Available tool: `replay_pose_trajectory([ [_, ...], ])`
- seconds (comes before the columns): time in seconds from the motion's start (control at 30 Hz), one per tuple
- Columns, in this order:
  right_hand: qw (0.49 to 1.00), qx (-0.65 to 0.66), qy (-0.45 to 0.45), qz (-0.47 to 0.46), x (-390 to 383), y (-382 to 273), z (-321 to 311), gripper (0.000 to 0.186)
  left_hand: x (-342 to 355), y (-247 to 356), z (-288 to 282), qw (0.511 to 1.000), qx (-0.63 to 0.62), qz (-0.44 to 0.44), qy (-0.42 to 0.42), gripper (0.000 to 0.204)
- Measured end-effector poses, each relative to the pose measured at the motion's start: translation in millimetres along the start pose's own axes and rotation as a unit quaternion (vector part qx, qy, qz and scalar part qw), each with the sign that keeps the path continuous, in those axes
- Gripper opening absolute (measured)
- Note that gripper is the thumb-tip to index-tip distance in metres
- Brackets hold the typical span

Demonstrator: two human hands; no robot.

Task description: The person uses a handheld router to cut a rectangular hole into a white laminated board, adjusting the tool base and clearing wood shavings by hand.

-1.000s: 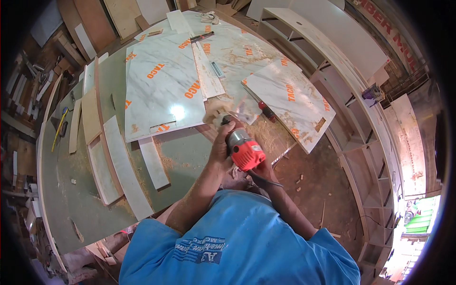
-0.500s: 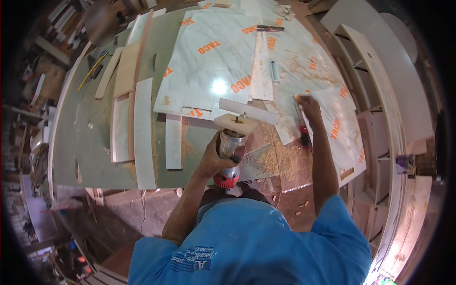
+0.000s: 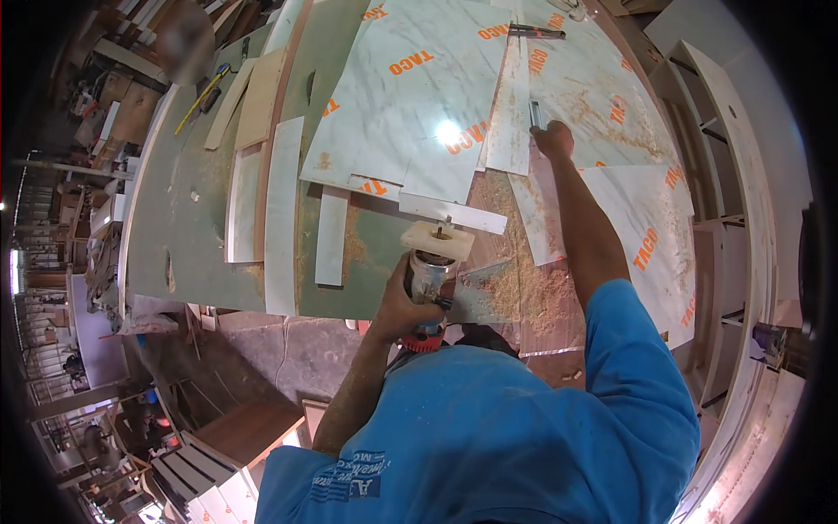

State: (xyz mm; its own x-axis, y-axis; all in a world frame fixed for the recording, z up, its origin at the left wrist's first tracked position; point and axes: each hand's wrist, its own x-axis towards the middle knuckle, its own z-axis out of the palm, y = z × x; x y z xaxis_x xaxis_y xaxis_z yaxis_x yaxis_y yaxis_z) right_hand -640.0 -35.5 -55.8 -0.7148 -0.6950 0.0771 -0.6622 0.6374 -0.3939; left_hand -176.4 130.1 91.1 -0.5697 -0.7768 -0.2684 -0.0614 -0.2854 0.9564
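The left hand (image 3: 407, 299) is wrapped around the silver body of a red-capped power tool (image 3: 432, 276), held at the desk's near edge with its pale base plate (image 3: 426, 241) uppermost and a narrow white strip (image 3: 471, 217) just beyond that plate. The right hand (image 3: 554, 140) stretches farther in over the desk (image 3: 196, 236), its fingertips at the near end of a small silver bar (image 3: 536, 113); I can't make out whether they close on it. Sawdust (image 3: 532, 293) is strewn between the two hands and the near edge. A large marble-patterned panel (image 3: 410, 105) lies left of the bar, and a dark tool (image 3: 538, 32) rests beyond it, toward the far edge. Near the desk's left edge lies a yellow tape measure (image 3: 202, 98)
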Motion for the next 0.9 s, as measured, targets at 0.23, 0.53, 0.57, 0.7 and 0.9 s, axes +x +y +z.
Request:
replay_pose_trajectory([
  [0.23, 0.850, 0.450, -0.250, -0.109, -156, -39, -171, 0.047, -7, -3, -14, 0.999, 0.030, 0.016, -0.027, 0.097],
  [0.53, 0.814, 0.394, -0.326, -0.276, -306, -67, -267, 0.050, 3, 17, -9, 0.992, 0.019, 0.025, -0.120, 0.105],
  [0.57, 0.816, 0.394, -0.326, -0.270, -310, -70, -276, 0.047, 3, 16, -10, 0.991, 0.035, 0.045, -0.123, 0.106],
  [0.7, 0.822, 0.363, -0.305, -0.316, -325, -70, -285, 0.046, -5, 11, -18, 0.983, 0.075, 0.069, -0.151, 0.103],
  [0.9, 0.853, 0.312, -0.294, -0.297, -354, -89, -293, 0.044, -17, 15, -23, 0.979, 0.097, 0.060, -0.171, 0.103],
])
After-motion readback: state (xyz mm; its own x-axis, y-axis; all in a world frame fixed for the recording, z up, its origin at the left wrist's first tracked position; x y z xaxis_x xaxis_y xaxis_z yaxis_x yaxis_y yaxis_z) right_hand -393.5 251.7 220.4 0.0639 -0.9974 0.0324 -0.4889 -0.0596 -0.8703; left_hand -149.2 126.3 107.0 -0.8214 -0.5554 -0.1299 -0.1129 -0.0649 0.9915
